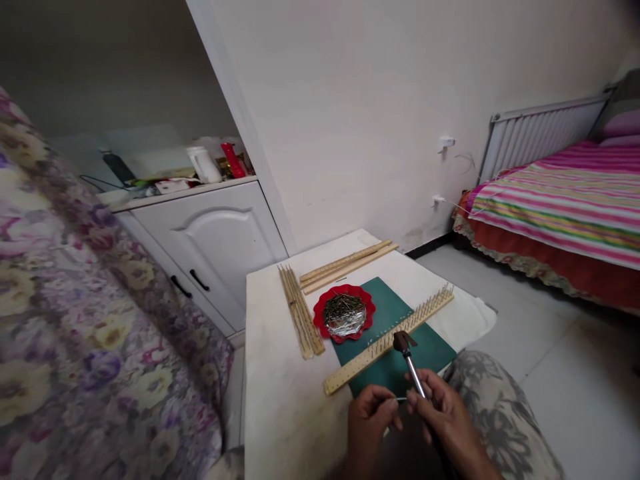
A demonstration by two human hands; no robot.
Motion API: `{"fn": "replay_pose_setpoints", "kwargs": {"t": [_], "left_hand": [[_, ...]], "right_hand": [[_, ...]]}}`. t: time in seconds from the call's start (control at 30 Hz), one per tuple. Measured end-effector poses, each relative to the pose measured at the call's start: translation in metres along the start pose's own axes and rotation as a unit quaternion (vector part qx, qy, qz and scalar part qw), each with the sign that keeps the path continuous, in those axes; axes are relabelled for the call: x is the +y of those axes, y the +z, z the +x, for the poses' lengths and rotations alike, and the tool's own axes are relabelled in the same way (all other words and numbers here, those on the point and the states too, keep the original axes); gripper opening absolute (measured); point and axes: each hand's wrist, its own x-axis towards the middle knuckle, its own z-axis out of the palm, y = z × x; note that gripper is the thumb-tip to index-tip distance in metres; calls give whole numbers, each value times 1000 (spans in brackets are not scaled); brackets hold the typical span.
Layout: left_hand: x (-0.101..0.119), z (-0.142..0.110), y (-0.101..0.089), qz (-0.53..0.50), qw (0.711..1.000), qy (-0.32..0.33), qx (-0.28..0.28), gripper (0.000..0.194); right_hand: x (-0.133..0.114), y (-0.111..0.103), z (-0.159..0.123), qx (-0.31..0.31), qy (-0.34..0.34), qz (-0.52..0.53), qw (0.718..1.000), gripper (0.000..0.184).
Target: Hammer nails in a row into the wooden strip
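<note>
"What's in those hands?"

"The right hand [443, 405] has its fingers [434, 383] curled round a hammer [411, 363], head up and away from the person. The left hand [369, 419] pinches a thin, shiny piece [401, 399], fingers drawn close together."

"Do the right fingers touch that piece too?"

"They meet its other end, or nearly; I can't tell which from here."

"And the wooden strip [345, 375]?"

"Slantwise across the green board [377, 300], just beyond the hammer head, both ends reaching past the board's edges. Nails [425, 310] stand up along much of it; the end nearer the curtain [140, 347] shows only dots."

"The red dish [319, 322]?"

"Partly on the board's far corner, heaped with loose nails [345, 315], dark and bright. Beside it on the white surface [280, 400] lie narrow strips [300, 313], and more wooden lengths [345, 267] lie behind."
</note>
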Motion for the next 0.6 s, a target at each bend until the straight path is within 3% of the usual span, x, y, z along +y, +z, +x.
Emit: {"fn": "replay_pose_setpoints", "kwargs": {"t": [0.13, 0.27, 0.4, 0.47, 0.6], "left_hand": [[-11, -3, 10, -136, 989, -33, 56, 17], [-4, -4, 10, -165, 984, -36, 56, 17], [15, 11, -11, -15, 991, 44, 124, 13], [24, 24, -24, 97, 980, 85, 149, 15], [30, 47, -38, 261, 942, 148, 149, 18]], "right_hand": [[3, 3, 1, 14, -3, 15, 1000, 32], [7, 3, 2, 7, 0, 11, 1000, 30], [6, 0, 1, 7, 0, -4, 1000, 29], [6, -2, 0, 12, 7, -8, 1000, 29], [8, -6, -1, 13, 14, -19, 1000, 29]]}}
